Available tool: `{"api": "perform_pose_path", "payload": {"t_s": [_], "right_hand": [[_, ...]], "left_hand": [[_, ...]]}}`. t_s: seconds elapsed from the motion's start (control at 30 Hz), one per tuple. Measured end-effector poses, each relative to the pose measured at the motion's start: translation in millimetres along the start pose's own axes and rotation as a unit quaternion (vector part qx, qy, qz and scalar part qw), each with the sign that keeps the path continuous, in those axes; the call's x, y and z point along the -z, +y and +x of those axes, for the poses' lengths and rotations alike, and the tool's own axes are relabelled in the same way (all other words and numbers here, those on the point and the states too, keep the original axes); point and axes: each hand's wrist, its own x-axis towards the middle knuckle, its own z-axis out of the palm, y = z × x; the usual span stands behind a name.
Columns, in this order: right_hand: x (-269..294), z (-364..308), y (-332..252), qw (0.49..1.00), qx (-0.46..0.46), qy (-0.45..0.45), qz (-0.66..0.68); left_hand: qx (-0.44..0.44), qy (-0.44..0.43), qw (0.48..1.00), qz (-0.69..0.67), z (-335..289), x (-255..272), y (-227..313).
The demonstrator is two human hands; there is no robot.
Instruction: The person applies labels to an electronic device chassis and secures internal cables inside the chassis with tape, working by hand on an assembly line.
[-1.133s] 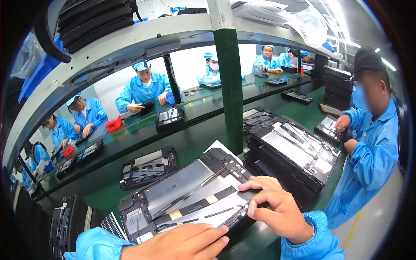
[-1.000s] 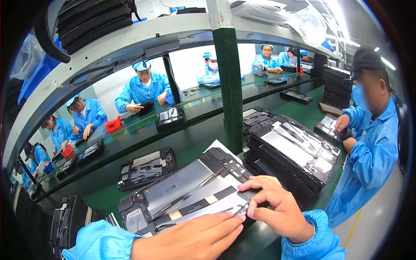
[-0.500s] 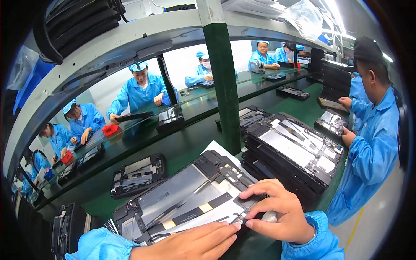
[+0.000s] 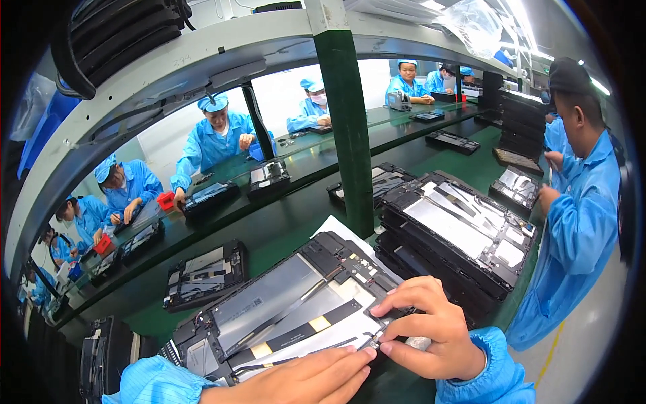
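An opened tablet body [image 4: 266, 306] lies at a slant in front of me, with silver plates, a black flat ribbon cable and yellow patches showing. My left hand [image 4: 303, 378] rests along its near edge, fingers stretched out and the tips close to its near right corner. At that corner my right hand [image 4: 431, 330] is curled. Its thumb and forefinger pinch at a tiny metallic part [image 4: 374, 341] on the edge, though what is between them is too small to make out. A whitish lump [image 4: 419, 343] shows partly beneath my right palm.
A stack of similar opened tablets [image 4: 464, 225] stands to the right, beside a green post [image 4: 343, 128]. Another opened tablet [image 4: 205, 276] lies on the green surface [image 4: 145, 296] at left. Several co-workers in blue sit across the line; a person [image 4: 579, 202] stands at right.
My hands stay nearly in place. Across the line, a co-worker has lowered a black tablet onto the surface. The tablet at left has shifted slightly left. The person at right now holds up a thin object.
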Motion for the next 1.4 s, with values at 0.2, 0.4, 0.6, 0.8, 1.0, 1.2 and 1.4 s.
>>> {"api": "perform_pose_path", "payload": {"t_s": [0.2, 0.4, 0.6, 0.8, 1.0, 1.2, 1.4], "right_hand": [[-10.3, 4.6, 3.1, 1.0, 0.015, 0.013, -0.014], [-12.0, -3.3, 2.2, 0.999, 0.02, 0.048, -0.015], [-11.5, -10.9, 17.6, 0.968, -0.05, 0.084, 0.231], [-1.6, -14.7, 33.0, 0.976, -0.099, 0.171, 0.091], [-24.7, 3.2, 30.9, 0.991, -0.098, 0.087, -0.024], [-15.9, 13.8, 10.5, 0.974, -0.142, 0.165, 0.062], [-40.1, 84.9, -92.6, 0.945, -0.045, 0.005, 0.325]], "left_hand": [[0.025, -0.017, 0.998, 0.052, 1.2, 0.6, 4.1], [0.045, -0.053, 0.995, 0.067, 6.1, 2.2, 9.2], [0.121, -0.077, 0.987, 0.069, -14.7, 53.7, 42.8], [0.249, 0.458, 0.853, 0.0, -99.9, 30.5, 82.2], [0.445, 0.511, 0.641, -0.361, -128.4, -50.2, 36.1], [0.321, 0.518, 0.697, -0.377, -95.3, -37.1, 32.2], [0.22, 0.679, 0.66, -0.234, -128.3, 23.7, 125.3]]}}
